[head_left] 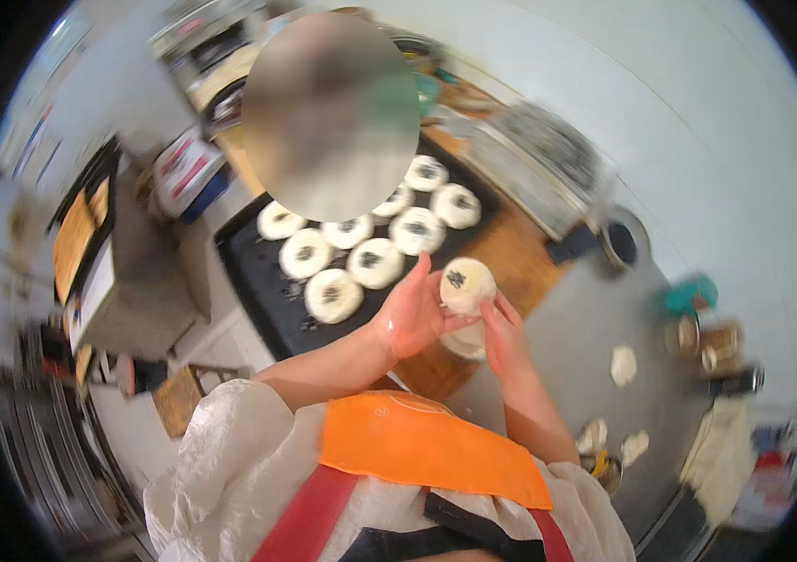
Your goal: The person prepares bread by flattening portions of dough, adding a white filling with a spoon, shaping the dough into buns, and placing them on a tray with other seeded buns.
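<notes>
My left hand (pixel 412 316) and right hand (pixel 503 342) hold a pale, dark-topped dough round (pixel 469 285) in their fingers (pixel 502 323), just right of a black tray (pixel 262 288). Similar rounds (pixel 334 297) sit on the tray; a loose dough piece (pixel 623 365) lies right, on the grey worktop (pixel 562 361).

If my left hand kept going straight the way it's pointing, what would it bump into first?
Your left hand would first meet the pale, dark-specked dough round between your hands; it seems to touch it now, though depth is unclear.
</notes>
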The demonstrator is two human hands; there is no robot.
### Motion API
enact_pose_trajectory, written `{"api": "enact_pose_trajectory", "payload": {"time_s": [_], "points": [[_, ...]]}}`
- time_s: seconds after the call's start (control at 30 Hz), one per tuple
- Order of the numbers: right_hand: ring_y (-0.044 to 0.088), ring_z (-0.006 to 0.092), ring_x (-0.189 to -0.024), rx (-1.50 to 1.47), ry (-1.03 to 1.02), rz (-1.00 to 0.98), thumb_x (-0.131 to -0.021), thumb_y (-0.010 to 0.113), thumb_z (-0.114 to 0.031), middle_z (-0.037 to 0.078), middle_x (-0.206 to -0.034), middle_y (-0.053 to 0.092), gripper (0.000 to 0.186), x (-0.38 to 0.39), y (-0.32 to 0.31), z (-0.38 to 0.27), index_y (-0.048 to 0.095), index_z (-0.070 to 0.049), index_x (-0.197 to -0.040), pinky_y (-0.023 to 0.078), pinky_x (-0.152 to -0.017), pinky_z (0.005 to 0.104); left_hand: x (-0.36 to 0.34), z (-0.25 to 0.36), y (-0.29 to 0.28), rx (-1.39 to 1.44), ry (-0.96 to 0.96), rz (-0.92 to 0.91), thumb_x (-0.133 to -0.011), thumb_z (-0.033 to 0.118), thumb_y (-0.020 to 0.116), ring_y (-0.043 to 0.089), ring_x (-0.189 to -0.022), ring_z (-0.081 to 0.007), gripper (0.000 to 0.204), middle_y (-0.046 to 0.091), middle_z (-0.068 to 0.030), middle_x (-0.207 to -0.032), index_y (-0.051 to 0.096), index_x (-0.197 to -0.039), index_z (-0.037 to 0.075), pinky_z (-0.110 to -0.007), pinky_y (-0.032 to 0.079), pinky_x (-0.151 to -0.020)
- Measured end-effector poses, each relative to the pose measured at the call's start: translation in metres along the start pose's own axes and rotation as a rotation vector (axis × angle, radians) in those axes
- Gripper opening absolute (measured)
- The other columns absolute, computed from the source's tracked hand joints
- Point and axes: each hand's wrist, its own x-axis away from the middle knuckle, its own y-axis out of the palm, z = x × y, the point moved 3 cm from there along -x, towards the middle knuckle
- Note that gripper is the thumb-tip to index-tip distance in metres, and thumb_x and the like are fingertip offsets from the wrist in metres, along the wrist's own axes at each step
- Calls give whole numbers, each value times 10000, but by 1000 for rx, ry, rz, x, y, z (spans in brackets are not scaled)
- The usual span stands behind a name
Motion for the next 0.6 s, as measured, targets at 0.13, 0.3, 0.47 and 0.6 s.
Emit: {"api": "enact_pose_trajectory", "payload": {"time_s": [0.13,0.3,0.47,0.6], "points": [[342,220,-1398,114,-160,-187,-854,664,-28,144,-1482,410,679,-34,91,25,350,28,-1454,237,-1161,363,63,60,-65,14,231,220,-1016,550,310,534,-1229,-244,641,539,-98,-1350,424,-1383,38,-419,430,-1025],[506,262,-1270,691,-170,-479,-705,833,-82,166,-1382,505,836,-90,221,103,398,43,-1408,402,-1059,361,115,125,-156,-42,488,496,-1040,476,316,542,-1199,-217,553,561,-74,-1314,467,-1360,51,-391,405,-1021],[536,237,-1230,268,-252,-487,-770,744,3,131,-1333,558,715,-82,297,117,419,29,-1406,404,-1052,354,162,188,-174,272,548,259,-987,596,339,502,-1260,-329,682,527,-158,-1351,431,-1365,36,-474,412,-1042],[607,167,-1045,372,-121,-376,-762,726,60,115,-1283,589,558,-106,290,120,548,9,-1289,473,-926,319,166,208,-182,383,574,-16,-965,624,356,440,-1324,-342,700,472,-129,-1430,409,-1397,77,-524,384,-1063]]}}
